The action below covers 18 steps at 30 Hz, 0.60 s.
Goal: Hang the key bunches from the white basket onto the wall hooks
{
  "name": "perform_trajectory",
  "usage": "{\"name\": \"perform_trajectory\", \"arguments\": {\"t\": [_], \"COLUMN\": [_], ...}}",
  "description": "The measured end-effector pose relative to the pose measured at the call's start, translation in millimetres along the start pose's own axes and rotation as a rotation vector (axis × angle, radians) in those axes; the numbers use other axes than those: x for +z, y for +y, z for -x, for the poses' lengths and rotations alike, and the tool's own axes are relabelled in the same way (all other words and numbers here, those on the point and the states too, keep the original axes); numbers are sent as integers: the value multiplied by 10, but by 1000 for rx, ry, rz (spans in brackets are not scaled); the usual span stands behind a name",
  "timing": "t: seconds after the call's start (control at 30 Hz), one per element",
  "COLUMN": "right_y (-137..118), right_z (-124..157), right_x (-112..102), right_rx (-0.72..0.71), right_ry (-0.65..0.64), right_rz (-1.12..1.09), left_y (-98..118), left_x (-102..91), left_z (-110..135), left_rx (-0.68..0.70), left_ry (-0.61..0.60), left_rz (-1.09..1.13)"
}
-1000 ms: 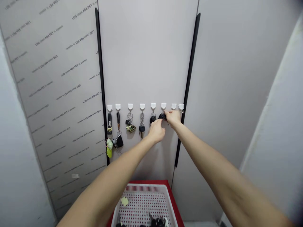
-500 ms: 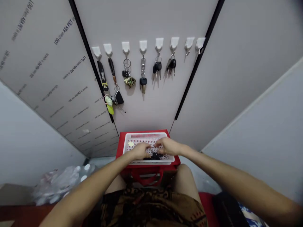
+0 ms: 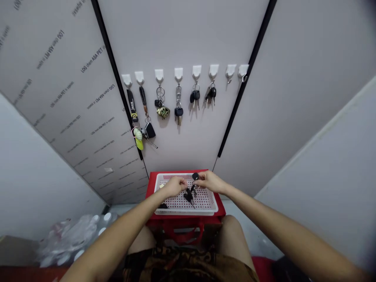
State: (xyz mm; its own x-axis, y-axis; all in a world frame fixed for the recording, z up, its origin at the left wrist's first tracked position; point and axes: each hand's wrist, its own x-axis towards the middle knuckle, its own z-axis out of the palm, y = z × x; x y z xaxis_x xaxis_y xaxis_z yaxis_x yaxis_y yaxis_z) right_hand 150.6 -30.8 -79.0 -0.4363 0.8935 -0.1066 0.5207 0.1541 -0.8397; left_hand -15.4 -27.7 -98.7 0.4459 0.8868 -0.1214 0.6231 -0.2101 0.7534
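Observation:
Both my hands are over a white perforated basket [image 3: 205, 203]. My right hand [image 3: 210, 181] pinches a black-headed key [image 3: 195, 176] near the basket's far side. Just below the fingertips, a bunch of black-headed keys [image 3: 188, 195] hangs between the two hands. My left hand [image 3: 176, 186] has thumb and fingers pressed together at the top of this bunch; the exact point it grips is too small to see. Another black item [image 3: 163, 206] lies at the basket's near left, partly hidden by my left forearm. A pale yellowish piece [image 3: 161, 186] shows beside my left hand.
The basket stands on a red box-like bag [image 3: 150, 188] between my knees. Ahead, a row of white hooks [image 3: 178, 73] on the panel bears several key sets, such as one with a gold charm [image 3: 163, 112]. The two rightmost hooks [image 3: 231, 71] hold nothing. Plastic-wrapped bottles [image 3: 70, 239] lie lower left.
The keys have been lifted from the basket's near side and now hang between my hands. My right hand has raised one black-headed key. The view has tilted slightly upward.

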Motion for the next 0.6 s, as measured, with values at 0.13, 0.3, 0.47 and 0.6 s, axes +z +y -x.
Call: {"name": "perform_trajectory", "arguments": {"t": [0.13, 0.3, 0.47, 0.6], "right_y": [-41, -215, -387, -590], "right_z": [-4, -5, -30, -68], "right_x": [-69, -25, -74, -401], "right_rx": [20, -97, -134, -181], "right_ry": [117, 210, 345, 431], "right_rz": [86, 31, -98, -174], "left_y": [145, 335, 603, 905], "left_x": [-169, -338, -460, -548], "left_z": [-59, -120, -167, -235], "left_rx": [4, 36, 90, 201], "left_ry": [48, 41, 97, 300], "left_rz": [96, 191, 240, 304]}}
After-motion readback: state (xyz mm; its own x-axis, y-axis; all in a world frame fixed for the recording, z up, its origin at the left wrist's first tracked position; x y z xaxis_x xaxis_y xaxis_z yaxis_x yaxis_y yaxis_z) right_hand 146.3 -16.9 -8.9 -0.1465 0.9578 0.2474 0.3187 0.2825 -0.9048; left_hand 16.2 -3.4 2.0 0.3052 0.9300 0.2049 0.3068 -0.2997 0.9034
